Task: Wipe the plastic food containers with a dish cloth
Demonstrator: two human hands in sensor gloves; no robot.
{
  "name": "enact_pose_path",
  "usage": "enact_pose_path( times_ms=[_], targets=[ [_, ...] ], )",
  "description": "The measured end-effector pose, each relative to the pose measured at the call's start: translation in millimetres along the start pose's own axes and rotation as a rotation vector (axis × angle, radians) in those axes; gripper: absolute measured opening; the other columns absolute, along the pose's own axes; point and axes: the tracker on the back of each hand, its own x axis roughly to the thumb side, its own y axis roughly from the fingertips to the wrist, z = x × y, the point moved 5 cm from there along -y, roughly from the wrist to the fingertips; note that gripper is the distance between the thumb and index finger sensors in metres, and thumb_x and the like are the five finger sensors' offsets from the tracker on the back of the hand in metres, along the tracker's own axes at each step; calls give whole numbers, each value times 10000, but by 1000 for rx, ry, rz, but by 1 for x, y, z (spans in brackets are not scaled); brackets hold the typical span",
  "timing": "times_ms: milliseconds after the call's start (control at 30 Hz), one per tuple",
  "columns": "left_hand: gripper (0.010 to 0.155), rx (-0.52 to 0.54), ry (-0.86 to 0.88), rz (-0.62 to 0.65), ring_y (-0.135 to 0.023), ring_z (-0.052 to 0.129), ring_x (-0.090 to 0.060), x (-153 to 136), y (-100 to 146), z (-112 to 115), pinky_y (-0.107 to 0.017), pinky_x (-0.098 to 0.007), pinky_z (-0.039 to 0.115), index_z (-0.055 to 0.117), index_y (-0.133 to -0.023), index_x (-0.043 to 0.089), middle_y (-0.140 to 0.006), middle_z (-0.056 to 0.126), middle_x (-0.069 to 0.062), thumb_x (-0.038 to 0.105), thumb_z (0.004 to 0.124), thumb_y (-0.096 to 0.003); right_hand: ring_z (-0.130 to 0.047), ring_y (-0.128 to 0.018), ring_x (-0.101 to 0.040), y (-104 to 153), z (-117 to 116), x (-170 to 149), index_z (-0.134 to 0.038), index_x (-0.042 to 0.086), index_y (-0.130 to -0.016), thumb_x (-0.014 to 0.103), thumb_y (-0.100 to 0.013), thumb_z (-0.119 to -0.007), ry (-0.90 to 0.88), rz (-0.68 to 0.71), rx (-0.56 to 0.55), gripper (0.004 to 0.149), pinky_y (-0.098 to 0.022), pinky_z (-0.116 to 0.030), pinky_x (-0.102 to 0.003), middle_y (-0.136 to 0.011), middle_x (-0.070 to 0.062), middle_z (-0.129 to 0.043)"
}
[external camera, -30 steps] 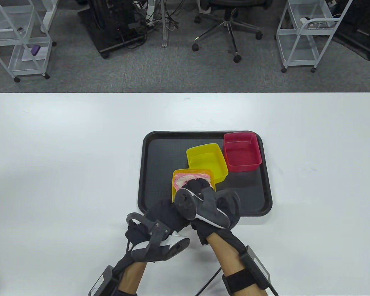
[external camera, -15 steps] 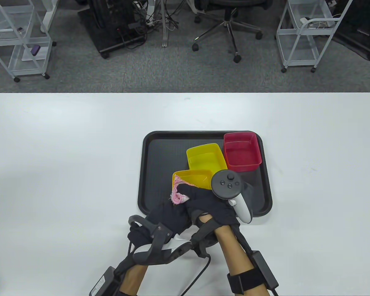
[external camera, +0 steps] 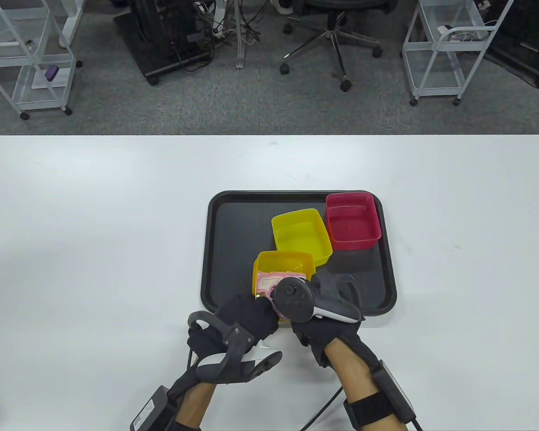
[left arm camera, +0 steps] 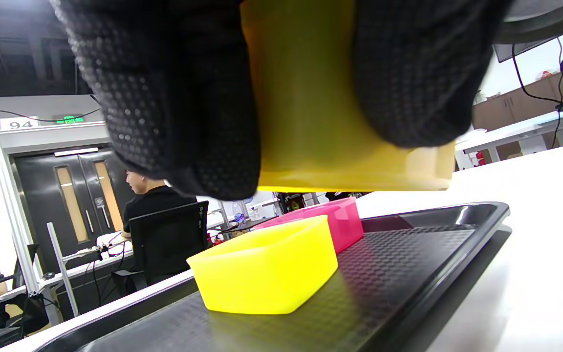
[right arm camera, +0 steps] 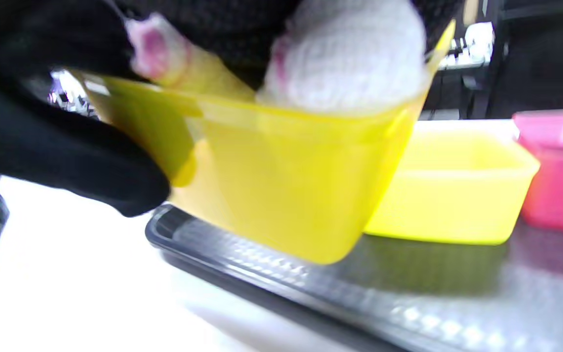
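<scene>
My left hand grips an orange-yellow plastic container by its near side and holds it tilted above the black tray; the left wrist view shows the container between my gloved fingers. My right hand presses a pink and white dish cloth inside it; the right wrist view shows the cloth at the container's rim. A second yellow container and a red container stand on the tray behind.
The tray sits at the middle of the white table. Beyond the table's far edge are wire carts, an office chair and cables on the floor.
My right hand turned palm down and pushed the cloth from the container's near left corner down into it. The left hand and container barely moved.
</scene>
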Motion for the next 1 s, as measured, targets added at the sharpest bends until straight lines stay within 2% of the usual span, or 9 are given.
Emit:
enact_pose_path(
  times_ms=[167, 400, 533, 800, 1000],
  targets=[
    [360, -6, 48, 12, -623, 1106, -241, 1, 0, -2, -523, -320, 991, 968, -660, 313, -751, 996, 148, 547, 886, -399, -802, -883, -359, -5, 2, 10, -874, 228, -746, 36, -426, -816, 324, 14, -113, 378, -590, -794, -496, -924, -41, -845],
    [361, -14, 114, -1, -627, 1098, -241, -3, -1, 0, -527, -323, 984, 964, -664, 310, -757, 990, 141, 547, 881, -404, -854, -845, -352, -5, 0, 20, -907, 225, -702, 20, -407, -825, 471, 26, -200, 368, -563, -812, -507, -886, -43, -891],
    [360, -9, 102, -2, -638, 1096, -235, -2, -1, -2, -536, -323, 982, 960, -667, 317, -761, 986, 146, 550, 876, -406, -869, -835, -348, -1, 3, 23, -920, 230, -686, 21, -403, -827, 533, -1, -243, 364, -557, -818, -506, -876, -37, -904],
    [363, -3, 79, 12, -632, 1097, -234, -2, 0, -2, -527, -321, 985, 960, -669, 316, -758, 987, 155, 552, 873, -407, -884, -818, -353, 15, 18, 30, -926, 232, -682, 28, -400, -831, 573, -54, -406, 361, -539, -831, -505, -866, -39, -916],
    [365, -45, 59, -18, -626, 1099, -236, -9, 2, 8, -524, -323, 983, 961, -668, 313, -757, 988, 151, 551, 873, -405, -887, -813, -356, 32, 31, 10, -904, 242, -715, 49, -408, -829, 530, -182, -564, 371, -530, -840, -495, -878, -42, -905]
  ],
)
